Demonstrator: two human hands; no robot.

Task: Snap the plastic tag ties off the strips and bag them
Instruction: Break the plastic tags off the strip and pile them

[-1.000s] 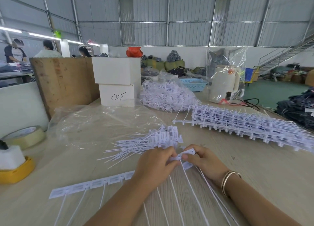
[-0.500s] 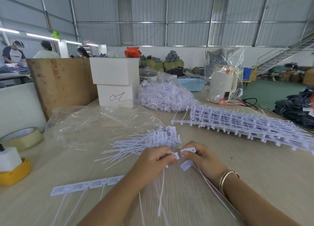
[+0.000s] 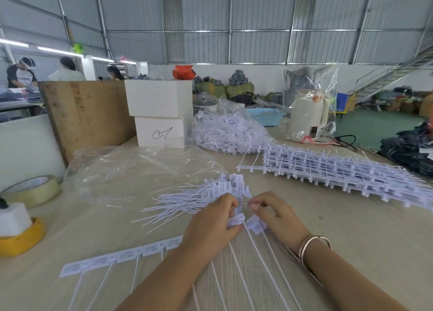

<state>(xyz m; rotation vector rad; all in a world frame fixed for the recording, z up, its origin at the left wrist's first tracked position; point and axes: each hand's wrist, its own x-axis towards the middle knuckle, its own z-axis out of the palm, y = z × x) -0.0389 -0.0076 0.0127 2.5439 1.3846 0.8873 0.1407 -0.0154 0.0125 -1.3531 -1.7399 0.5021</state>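
Observation:
A white strip of tag ties (image 3: 121,257) lies across the near table, its tails pointing toward me. My left hand (image 3: 210,226) pinches the strip's right end, fingers closed on a tag head (image 3: 235,220). My right hand (image 3: 274,214) is closed on the neighbouring tag tie (image 3: 256,225) right beside it. Just behind my hands sits a loose pile of snapped-off ties (image 3: 206,198). A flat clear plastic bag (image 3: 131,172) lies to the left of that pile. A tall stack of whole strips (image 3: 346,170) stretches along the right.
A bagged heap of ties (image 3: 229,132) and two stacked white boxes (image 3: 159,114) stand at the back. A tape roll (image 3: 32,191) and a yellow dish with white foam (image 3: 18,233) sit at the left edge. A wrapped kettle (image 3: 307,114) is at back right.
My hands pulled one tie off the strip, then came back together a little farther from me and gripped the following tags at the strip's end.

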